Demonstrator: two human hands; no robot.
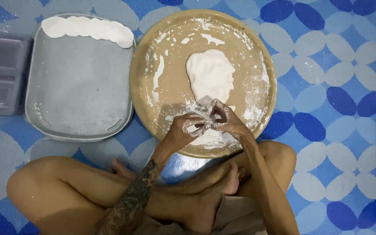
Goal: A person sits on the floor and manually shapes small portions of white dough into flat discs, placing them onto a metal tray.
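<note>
A floor mat (349,87) patterned with blue and pale ovals carried everything. At the middle lay a round tan tray (267,65), dusted with flour. Just beside it to the left sat a grey rectangular tray (79,91). Farther left, at the edge, stood a dark grey plastic container (1,74). The seated person's crossed legs (88,191) rested on the near part.

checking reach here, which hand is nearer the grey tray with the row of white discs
Left. The left hand is over the round tan tray's near-left part, closer to the grey tray; the right hand is further right.
</note>
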